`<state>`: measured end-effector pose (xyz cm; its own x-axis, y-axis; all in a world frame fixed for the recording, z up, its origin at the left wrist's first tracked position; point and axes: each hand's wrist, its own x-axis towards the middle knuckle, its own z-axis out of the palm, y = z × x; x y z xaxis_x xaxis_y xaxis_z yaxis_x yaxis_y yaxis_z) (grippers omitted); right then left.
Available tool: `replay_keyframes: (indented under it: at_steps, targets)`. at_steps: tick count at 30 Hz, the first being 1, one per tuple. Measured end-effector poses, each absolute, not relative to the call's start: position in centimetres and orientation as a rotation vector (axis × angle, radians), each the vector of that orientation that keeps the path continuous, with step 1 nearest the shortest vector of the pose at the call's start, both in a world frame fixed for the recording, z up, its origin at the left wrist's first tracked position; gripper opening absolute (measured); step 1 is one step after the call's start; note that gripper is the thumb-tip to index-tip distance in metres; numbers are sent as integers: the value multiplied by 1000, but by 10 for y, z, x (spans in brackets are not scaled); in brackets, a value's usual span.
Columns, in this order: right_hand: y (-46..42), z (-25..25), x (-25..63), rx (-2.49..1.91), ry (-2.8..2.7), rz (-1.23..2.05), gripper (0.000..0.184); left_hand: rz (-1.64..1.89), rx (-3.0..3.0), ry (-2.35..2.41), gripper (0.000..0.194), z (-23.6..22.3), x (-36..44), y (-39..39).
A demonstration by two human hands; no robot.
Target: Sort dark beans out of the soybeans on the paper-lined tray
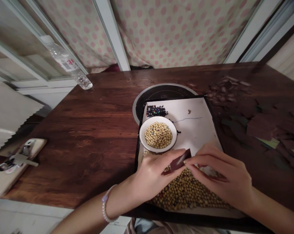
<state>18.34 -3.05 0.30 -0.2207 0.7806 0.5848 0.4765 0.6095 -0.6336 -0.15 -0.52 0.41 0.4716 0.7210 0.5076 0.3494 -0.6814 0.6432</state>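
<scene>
Between my left hand (pixel 154 174) and my right hand (pixel 217 172) is a small dark maroon piece of card or paper (pixel 178 161), pinched by the fingertips of both. Below my hands, a thick layer of soybeans (pixel 188 191) lies on a white sheet of paper (pixel 195 123) in a black tray (pixel 137 146). A white bowl of soybeans (pixel 158 135) stands on the sheet just beyond my left hand. Behind the bowl is a small heap of dark beads or seeds (pixel 156 111), and a thin blue thread (pixel 188 119) lies on the paper.
The tray rests on a dark wooden table (pixel 83 136) and overlaps a round black cooktop ring (pixel 161 92). Dark maroon and green paper scraps (pixel 259 126) are scattered at right. A plastic bottle (pixel 67 61) lies at the far edge; a metal clip on a beige board (pixel 17 162) sits at left.
</scene>
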Motion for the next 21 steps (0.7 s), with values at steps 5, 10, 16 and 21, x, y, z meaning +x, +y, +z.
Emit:
replay_keyframes:
  at_steps: [5, 10, 16, 21]
  targets:
    - [-28, 4, 185, -1075, -1822, 401, 23, 1130, 2291, 911, 33, 2, -1, -3]
    - [-28, 6, 186, -1137, -1792, 415, 19, 1124, 2287, 894, 34, 3, -1, -4]
    - [-29, 4, 183, -1084, -1802, 382, 21, 1135, 2280, 908, 34, 4, 0, -5]
    - [-30, 4, 181, -1042, -1824, 384, 22, 1102, 2310, 895, 33, 5, 0, -6]
